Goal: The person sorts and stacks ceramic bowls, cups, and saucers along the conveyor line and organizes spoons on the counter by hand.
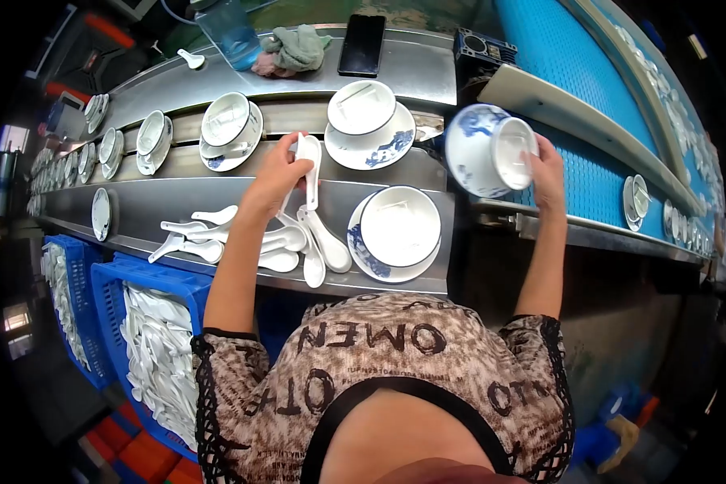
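My left hand [281,176] is closed around a white soup spoon [313,165], above a pile of loose white spoons [298,242] on the steel counter. In my right hand [548,173] is a white dish with blue patterning [472,149], tilted at the belt's edge, a smaller white cup-like piece [512,153] against it. Whether that piece is separate I cannot tell. Between my hands, a white bowl [361,106] stands on a blue-patterned plate [371,149]. Nearer to me another bowl [400,226] rests on a plate [363,256].
More bowl-and-plate sets [226,119] line the steel track leftward. Blue crates [149,278] of white spoons stand at lower left. A phone [362,46], a cloth [298,48] and a water jug [227,36] lie along the back. On the right runs a blue conveyor belt [565,73] beside a pale rail [589,133].
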Available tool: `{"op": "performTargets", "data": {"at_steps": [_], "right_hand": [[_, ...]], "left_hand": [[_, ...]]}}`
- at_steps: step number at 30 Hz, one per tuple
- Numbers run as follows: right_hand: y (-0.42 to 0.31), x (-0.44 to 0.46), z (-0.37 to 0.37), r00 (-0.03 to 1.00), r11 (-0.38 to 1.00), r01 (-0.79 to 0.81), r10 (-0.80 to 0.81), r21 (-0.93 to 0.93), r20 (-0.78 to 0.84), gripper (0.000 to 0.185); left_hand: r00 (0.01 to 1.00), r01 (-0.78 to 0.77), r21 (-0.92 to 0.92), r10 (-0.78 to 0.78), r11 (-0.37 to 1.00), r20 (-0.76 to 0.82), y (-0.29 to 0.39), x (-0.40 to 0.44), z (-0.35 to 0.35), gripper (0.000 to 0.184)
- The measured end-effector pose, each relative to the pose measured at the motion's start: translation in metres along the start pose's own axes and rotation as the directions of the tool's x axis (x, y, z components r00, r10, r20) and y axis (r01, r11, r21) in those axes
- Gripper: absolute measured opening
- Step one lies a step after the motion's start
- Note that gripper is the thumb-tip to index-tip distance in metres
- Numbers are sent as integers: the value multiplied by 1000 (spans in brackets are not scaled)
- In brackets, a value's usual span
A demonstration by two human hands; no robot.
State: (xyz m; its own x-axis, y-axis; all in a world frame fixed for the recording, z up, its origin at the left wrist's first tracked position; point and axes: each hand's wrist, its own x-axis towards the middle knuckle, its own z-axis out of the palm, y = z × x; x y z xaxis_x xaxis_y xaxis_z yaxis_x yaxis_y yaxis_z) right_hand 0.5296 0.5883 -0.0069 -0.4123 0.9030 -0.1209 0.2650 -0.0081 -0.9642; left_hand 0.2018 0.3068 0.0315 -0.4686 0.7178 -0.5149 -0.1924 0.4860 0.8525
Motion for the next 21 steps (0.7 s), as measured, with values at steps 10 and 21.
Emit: {"op": "performTargets", "data": {"at_steps": [10, 21], "right_hand": [[9, 19, 120, 962, 985, 89, -47, -145, 270, 42], [-20, 5, 167, 907, 980, -54, 128, -190, 402, 42]], "left_hand": [[997, -51, 30, 52, 998, -57, -14, -7, -23, 62], [816, -544, 743, 451, 390, 361, -18, 27, 35, 26]]}}
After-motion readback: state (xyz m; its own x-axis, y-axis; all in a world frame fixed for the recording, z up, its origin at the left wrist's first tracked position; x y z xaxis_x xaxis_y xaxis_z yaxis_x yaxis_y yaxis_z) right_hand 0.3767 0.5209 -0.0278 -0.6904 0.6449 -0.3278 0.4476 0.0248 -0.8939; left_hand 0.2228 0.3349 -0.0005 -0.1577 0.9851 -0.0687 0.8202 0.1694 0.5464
